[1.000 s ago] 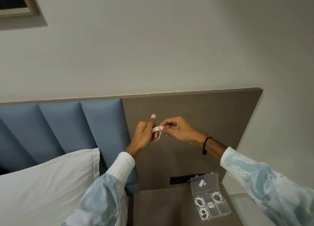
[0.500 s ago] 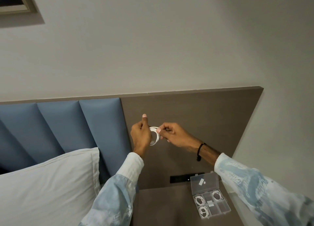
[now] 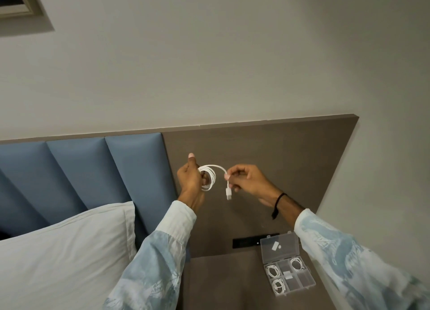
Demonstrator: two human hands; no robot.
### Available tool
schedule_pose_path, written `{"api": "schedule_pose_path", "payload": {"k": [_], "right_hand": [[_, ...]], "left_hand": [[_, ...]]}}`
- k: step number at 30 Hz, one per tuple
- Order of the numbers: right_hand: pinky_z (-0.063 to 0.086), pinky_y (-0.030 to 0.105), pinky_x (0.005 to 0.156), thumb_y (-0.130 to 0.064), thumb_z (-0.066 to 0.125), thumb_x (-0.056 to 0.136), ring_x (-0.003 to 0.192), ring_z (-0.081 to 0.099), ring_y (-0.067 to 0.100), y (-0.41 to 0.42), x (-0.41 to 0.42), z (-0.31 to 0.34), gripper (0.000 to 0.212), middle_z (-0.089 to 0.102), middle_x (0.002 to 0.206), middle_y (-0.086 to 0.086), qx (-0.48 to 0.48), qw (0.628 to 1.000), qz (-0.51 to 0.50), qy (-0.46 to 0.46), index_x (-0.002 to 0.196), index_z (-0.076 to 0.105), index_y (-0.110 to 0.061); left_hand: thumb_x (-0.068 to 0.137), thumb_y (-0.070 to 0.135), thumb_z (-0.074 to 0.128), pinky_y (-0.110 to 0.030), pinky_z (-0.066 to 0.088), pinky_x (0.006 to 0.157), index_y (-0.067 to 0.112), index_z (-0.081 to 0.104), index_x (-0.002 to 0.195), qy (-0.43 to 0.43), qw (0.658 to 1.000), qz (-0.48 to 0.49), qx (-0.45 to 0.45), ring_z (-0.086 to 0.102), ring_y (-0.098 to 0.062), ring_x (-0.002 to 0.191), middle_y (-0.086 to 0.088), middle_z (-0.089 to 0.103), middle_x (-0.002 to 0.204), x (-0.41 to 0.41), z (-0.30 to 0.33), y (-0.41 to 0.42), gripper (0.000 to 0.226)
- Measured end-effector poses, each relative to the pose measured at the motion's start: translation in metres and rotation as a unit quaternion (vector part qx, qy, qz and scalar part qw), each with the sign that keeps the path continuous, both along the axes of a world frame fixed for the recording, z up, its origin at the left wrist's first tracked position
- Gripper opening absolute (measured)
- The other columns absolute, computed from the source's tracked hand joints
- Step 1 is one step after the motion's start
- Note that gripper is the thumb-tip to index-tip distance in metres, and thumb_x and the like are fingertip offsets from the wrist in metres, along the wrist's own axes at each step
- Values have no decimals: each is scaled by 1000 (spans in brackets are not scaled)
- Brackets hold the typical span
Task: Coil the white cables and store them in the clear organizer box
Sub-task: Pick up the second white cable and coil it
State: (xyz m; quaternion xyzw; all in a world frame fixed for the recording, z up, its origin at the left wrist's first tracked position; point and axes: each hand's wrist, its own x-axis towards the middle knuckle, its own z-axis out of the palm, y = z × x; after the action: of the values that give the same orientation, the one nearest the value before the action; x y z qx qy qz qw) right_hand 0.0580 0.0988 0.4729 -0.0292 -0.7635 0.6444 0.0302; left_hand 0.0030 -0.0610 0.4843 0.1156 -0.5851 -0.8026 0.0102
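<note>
At the far left a white pillow (image 3: 67, 251) lies against the blue headboard (image 3: 76, 170). Next, raised in front of the brown wall panel (image 3: 267, 151), the left hand (image 3: 189, 178) is closed around a white cable (image 3: 208, 177) wound into a small ring of several loops, thumb pointing up. A short free length arcs from the ring across to the right hand (image 3: 244, 179), whose fingertips pinch it just above the plug (image 3: 229, 193), which hangs down. The step in hand seems to be the last turn of the coil: it would go best if the right hand leads the tail round at the same width as the other loops, while the left grip stays firm so the ring cannot spring apart, and the plug is tucked in to lock it. Lower right, the clear organizer box (image 3: 287, 266) sits open on the bedside surface (image 3: 221, 284), well apart from both hands, with three coiled cables already in separate compartments and others free.
</note>
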Motion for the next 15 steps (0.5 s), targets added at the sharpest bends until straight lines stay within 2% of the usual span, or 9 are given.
{"api": "schedule_pose_path", "payload": {"k": [3, 6, 9, 15], "right_hand": [[57, 19, 57, -3, 70, 91, 60, 65, 11, -3, -10, 8, 3, 69, 73, 9, -145, 987, -66, 6, 89, 70, -5], [59, 21, 59, -3, 69, 92, 57, 66, 10, -11, -17, 6, 6, 69, 75, 9, -225, 970, -91, -3, 87, 70, -5], [58, 20, 56, -3, 69, 92, 53, 64, 7, -17, -20, 0, 8, 69, 75, 8, -258, 960, -110, -14, 85, 70, -5], [59, 22, 58, -1, 70, 91, 54, 62, 10, -24, -25, -1, 7, 68, 71, 8, -273, 944, -184, 6, 84, 71, -4]], "left_hand": [[104, 39, 50, -21, 30, 41, 19, 32, 58, 3, 1000, -1, -18, 34, -14, 35, -1, 32, 49, 5, 0, 8, 53], [105, 40, 48, -19, 33, 38, 18, 33, 60, 3, 1000, -10, -17, 36, -12, 35, 3, 35, 44, 10, 0, 16, 52], [105, 41, 45, -21, 33, 39, 17, 34, 62, 0, 1000, -14, -18, 36, -19, 45, -5, 35, 55, 11, 2, 19, 51], [106, 42, 44, -21, 33, 39, 17, 34, 62, 7, 999, -31, -26, 38, -18, 43, -7, 36, 54, 14, 1, 24, 51]]}}
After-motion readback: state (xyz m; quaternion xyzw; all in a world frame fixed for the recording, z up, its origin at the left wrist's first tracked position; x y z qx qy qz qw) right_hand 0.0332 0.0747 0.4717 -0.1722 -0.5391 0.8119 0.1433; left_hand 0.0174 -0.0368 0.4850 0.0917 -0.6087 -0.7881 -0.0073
